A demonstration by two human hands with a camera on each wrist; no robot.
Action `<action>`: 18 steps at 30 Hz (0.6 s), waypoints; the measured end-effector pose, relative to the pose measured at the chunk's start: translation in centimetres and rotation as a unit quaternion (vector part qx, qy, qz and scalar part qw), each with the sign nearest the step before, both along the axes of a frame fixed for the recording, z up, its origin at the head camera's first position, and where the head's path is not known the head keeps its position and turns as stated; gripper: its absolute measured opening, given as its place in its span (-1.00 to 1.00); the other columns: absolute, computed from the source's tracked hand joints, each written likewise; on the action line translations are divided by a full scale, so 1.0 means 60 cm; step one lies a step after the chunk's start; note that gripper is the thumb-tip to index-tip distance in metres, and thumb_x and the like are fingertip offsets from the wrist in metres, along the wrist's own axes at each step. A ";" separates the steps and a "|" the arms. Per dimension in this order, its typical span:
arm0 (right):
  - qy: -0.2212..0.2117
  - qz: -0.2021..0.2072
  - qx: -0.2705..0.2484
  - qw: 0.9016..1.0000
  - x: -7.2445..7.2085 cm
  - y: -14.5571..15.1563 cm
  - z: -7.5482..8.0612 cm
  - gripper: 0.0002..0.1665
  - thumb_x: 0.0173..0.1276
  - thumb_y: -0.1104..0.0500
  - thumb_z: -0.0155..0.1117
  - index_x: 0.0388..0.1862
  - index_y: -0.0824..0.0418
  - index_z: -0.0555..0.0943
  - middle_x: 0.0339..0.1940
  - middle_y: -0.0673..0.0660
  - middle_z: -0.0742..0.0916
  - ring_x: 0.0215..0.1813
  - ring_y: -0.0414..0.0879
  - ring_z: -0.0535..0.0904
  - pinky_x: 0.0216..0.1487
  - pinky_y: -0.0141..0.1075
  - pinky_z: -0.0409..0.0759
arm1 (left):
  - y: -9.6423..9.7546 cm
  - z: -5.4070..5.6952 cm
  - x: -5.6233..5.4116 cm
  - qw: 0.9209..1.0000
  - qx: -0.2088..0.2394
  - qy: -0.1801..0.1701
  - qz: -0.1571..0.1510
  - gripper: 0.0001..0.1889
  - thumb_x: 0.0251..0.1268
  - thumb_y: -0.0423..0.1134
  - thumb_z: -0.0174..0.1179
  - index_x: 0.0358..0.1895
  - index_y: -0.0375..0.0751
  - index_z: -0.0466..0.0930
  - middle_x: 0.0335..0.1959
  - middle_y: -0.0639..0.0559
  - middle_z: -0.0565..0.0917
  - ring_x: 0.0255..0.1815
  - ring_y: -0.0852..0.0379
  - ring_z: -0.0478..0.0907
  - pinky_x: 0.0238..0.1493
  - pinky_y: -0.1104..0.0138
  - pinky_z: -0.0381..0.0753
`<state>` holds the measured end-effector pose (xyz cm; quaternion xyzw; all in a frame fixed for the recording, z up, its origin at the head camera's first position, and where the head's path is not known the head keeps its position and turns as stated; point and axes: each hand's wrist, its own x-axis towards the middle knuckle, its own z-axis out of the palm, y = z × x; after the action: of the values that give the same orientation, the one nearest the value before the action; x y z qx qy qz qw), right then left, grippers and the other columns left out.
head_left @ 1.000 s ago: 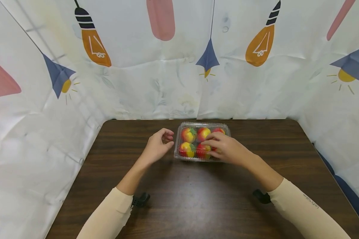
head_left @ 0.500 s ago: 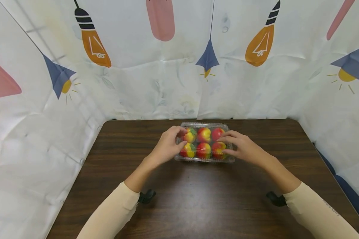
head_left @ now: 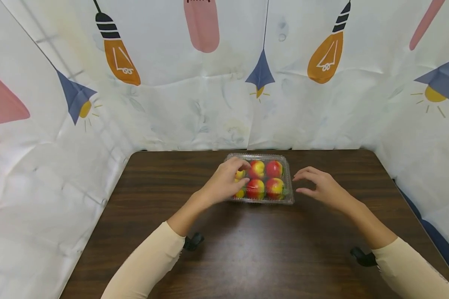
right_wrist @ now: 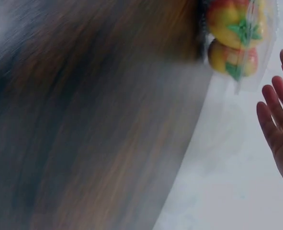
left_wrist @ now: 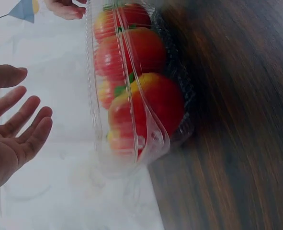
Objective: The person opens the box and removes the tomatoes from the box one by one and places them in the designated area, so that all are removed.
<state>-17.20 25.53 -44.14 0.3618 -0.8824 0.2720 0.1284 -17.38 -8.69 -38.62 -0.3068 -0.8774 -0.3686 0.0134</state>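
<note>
Head view: left hand (head_left: 224, 180) hovers over the box (head_left: 260, 157), right hand (head_left: 323, 189) beside it, both apart and empty; the box presumably keeps fruit (head_left: 255, 189) in rows.

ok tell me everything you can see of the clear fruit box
The box is see-through, apparently plastic, rectangular, with ridged edges and a lid that looks closed. It holds two rows of red-and-yellow fruit. It lies flat near the back edge of the dark table. The left hand hovers over its left end; the right hand is off its right end; neither appears to touch it.
</note>
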 end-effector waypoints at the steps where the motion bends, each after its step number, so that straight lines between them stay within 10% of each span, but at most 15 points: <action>1: 0.001 -0.003 0.001 1.000 0.001 0.004 -0.002 -0.55 0.07 0.38 0.64 -0.06 0.13 0.71 0.01 0.03 0.72 0.02 0.00 0.71 -0.16 -0.01 0.77 | 0.004 0.000 0.000 1.000 -0.007 0.002 -0.003 -0.72 0.37 -0.36 0.36 0.08 -0.28 0.62 0.05 -0.14 0.65 0.07 -0.08 0.59 0.11 0.12 0.69; 18: -0.216 -0.024 -0.013 0.976 0.013 0.041 -0.050 -0.63 0.35 0.13 0.49 0.10 0.17 0.68 0.06 0.08 0.77 0.07 0.02 0.72 0.09 -0.08 0.75 | 0.091 -0.011 -0.003 0.989 -0.105 0.053 -0.089 -0.62 0.30 -0.25 0.45 0.15 -0.23 0.69 0.07 -0.08 0.62 0.10 0.02 0.54 0.15 0.27 0.66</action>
<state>-16.42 27.97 -47.14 0.2711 -0.8940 0.3525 -0.0542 -17.59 -3.24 -39.29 -0.4028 -0.8784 -0.2572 -0.0050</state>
